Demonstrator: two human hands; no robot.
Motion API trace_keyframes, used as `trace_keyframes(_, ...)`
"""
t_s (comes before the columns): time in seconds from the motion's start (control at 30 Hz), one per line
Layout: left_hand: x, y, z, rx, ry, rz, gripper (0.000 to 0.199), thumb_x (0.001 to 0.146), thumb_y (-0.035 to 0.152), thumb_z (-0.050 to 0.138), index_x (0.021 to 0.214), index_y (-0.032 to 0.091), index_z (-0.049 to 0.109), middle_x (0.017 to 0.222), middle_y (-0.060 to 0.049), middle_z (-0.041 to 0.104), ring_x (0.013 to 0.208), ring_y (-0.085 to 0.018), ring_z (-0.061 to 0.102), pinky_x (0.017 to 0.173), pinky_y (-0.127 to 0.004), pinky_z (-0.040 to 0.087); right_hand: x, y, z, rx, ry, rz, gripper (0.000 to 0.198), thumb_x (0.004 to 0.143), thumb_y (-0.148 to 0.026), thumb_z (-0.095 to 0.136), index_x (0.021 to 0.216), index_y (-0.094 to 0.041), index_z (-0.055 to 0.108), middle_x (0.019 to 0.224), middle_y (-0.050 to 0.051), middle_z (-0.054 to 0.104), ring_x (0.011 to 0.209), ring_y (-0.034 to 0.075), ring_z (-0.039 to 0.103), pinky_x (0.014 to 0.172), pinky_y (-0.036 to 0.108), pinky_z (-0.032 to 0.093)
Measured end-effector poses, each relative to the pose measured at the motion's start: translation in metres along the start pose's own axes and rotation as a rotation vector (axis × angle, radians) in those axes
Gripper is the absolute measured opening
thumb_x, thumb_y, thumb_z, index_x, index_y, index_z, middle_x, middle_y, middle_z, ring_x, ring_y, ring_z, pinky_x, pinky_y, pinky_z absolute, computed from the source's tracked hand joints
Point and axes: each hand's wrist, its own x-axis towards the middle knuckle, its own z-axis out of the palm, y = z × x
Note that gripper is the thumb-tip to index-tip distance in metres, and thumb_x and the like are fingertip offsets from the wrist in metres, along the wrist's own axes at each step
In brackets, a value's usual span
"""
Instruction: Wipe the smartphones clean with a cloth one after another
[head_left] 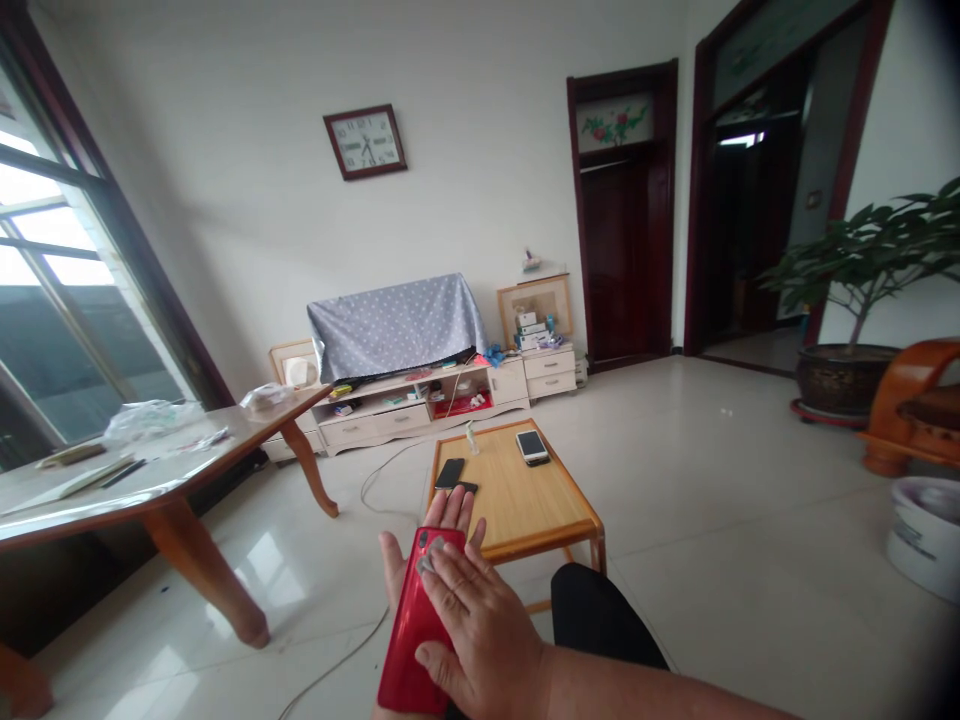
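Observation:
A red smartphone (412,640) lies back side up and tilted in my left hand (448,508). My left hand supports it from beneath, with the fingertips showing past its top end and the thumb out at the left. On the phone's back, by the camera, my right hand (487,625) presses a small grey cloth (431,555) under its fingertips. Just beyond my hands, the low wooden table (525,505) holds a black phone (449,473), a white-framed phone (532,447) and a small clear bottle (471,438). Another dark flat item (469,488) is partly hidden by my left fingers.
A larger table (180,470) with plastic bags stands at the left. Along the far wall runs a low white cabinet (382,430) under a spotted grey cloth cover (397,325). A cable (352,655) crosses the floor. At the right are a potted plant (844,380) and a white bucket (926,545).

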Motion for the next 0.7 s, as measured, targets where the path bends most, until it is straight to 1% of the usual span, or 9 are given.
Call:
trace_keyframes(0.07,-0.002,-0.001,0.001,-0.023,0.009,0.133,0.076,0.084,0.081,0.029,0.147,0.041,0.047,0.161,0.006,0.038,0.155,-0.022,0.012,0.128,-0.043,0.013,-0.003,-0.001,-0.001,0.01,-0.014,-0.04,0.067,0.099,-0.051,0.052,0.152,-0.011,0.042,0.158,0.017,0.038,0.149,0.03,0.031,0.123,0.049,0.029)
trace_keyframes(0.1,-0.003,-0.001,0.001,-0.028,0.006,0.166,0.077,0.086,0.08,0.027,0.149,0.039,0.045,0.161,0.003,0.039,0.155,-0.023,0.014,0.128,-0.045,0.013,-0.002,-0.001,-0.003,0.009,-0.015,-0.041,0.067,0.099,-0.051,0.051,0.151,-0.011,0.043,0.158,0.017,0.039,0.149,0.03,0.032,0.123,0.05,0.028)
trace_keyframes(0.2,-0.002,-0.001,-0.002,-0.011,-0.032,0.14,0.08,0.087,0.08,0.022,0.149,0.035,0.046,0.16,-0.001,0.041,0.155,-0.024,0.016,0.128,-0.048,0.013,0.007,0.004,-0.009,-0.021,0.011,0.027,0.061,0.101,-0.048,0.049,0.151,-0.013,0.044,0.155,0.016,0.043,0.148,0.03,0.034,0.123,0.055,0.026)
trace_keyframes(0.27,-0.002,0.001,-0.007,-0.006,-0.048,0.134,0.077,0.088,0.078,0.02,0.142,0.036,0.055,0.159,-0.001,0.043,0.155,-0.024,0.016,0.128,-0.048,0.013,0.008,0.004,-0.01,-0.037,0.028,0.049,0.061,0.101,-0.047,0.05,0.151,-0.013,0.043,0.155,0.016,0.043,0.148,0.031,0.034,0.122,0.056,0.026)
trace_keyframes(0.37,-0.002,0.005,-0.016,-0.027,-0.049,0.172,0.063,0.089,0.074,0.026,0.117,0.039,0.071,0.157,0.004,0.045,0.155,-0.025,0.014,0.128,-0.05,0.014,-0.002,-0.003,-0.004,-0.02,0.004,-0.05,0.068,0.099,-0.052,0.052,0.152,-0.011,0.042,0.156,0.016,0.042,0.149,0.031,0.031,0.123,0.054,0.025)
trace_keyframes(0.43,-0.003,0.007,-0.021,-0.047,-0.042,0.2,0.058,0.092,0.069,0.029,0.106,0.035,0.074,0.158,0.003,0.045,0.155,-0.027,0.015,0.127,-0.052,0.016,-0.01,-0.007,0.001,0.013,-0.027,-0.154,0.07,0.098,-0.057,0.051,0.151,-0.012,0.043,0.155,0.015,0.045,0.149,0.03,0.031,0.124,0.052,0.023)
trace_keyframes(0.5,-0.004,0.008,-0.025,-0.064,-0.036,0.222,0.058,0.093,0.066,0.029,0.103,0.031,0.074,0.159,0.001,0.043,0.155,-0.026,0.017,0.127,-0.052,0.018,-0.012,-0.009,0.001,0.036,-0.072,-0.175,0.067,0.1,-0.057,0.048,0.151,-0.014,0.044,0.154,0.014,0.045,0.148,0.029,0.033,0.125,0.052,0.021)
trace_keyframes(0.63,-0.001,0.01,-0.029,-0.08,-0.025,0.232,0.059,0.091,0.07,0.03,0.103,0.03,0.072,0.158,0.0,0.045,0.154,-0.027,0.021,0.125,-0.05,0.023,-0.004,-0.01,-0.01,0.029,-0.124,-0.064,0.064,0.102,-0.054,0.045,0.151,-0.014,0.043,0.155,0.017,0.043,0.147,0.03,0.035,0.123,0.056,0.023)
trace_keyframes(0.7,0.002,0.011,-0.03,-0.104,-0.018,0.258,0.059,0.093,0.068,0.028,0.106,0.03,0.072,0.158,0.0,0.044,0.153,-0.027,0.024,0.125,-0.052,0.023,-0.002,-0.014,-0.014,0.046,-0.149,-0.107,0.064,0.101,-0.054,0.046,0.151,-0.013,0.044,0.155,0.016,0.043,0.148,0.031,0.033,0.123,0.056,0.024)
